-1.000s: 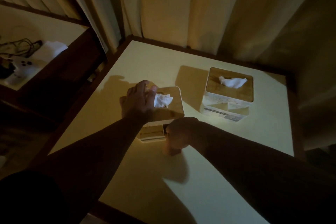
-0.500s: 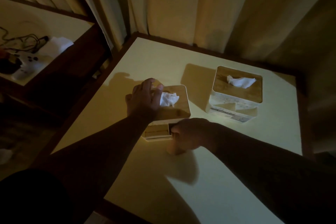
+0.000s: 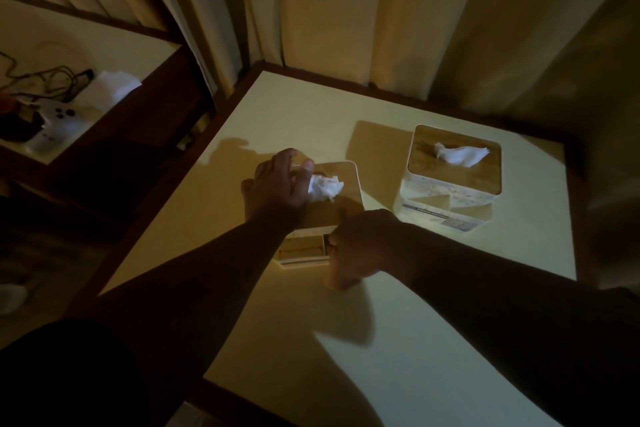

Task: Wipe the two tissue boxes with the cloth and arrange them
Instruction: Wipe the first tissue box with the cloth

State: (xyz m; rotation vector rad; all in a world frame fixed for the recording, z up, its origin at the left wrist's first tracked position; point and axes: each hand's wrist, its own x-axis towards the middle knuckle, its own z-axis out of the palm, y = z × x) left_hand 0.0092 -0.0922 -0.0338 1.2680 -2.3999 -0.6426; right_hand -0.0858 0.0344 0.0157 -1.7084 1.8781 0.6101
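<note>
The near tissue box (image 3: 341,211), white with a wooden lid and a crumpled tissue sticking out, stands mid-table. My left hand (image 3: 277,187) lies over its far-left corner, fingers bent over the lid's edges. My right hand (image 3: 363,246) is fisted round a tan cloth (image 3: 337,282) and presses it against the box's front right corner. Most of the cloth is hidden under the fist. The second tissue box (image 3: 453,191) stands apart to the right, untouched.
The pale yellow table (image 3: 450,322) has a dark wooden rim, and curtains (image 3: 346,10) hang close behind it. On a lower surface at the left lie a white game controller (image 3: 52,121), cables and a white cloth (image 3: 116,87).
My right hand with the cloth has shifted slightly along the near box's front right corner. My left hand stays on the lid. The view has drifted a little.
</note>
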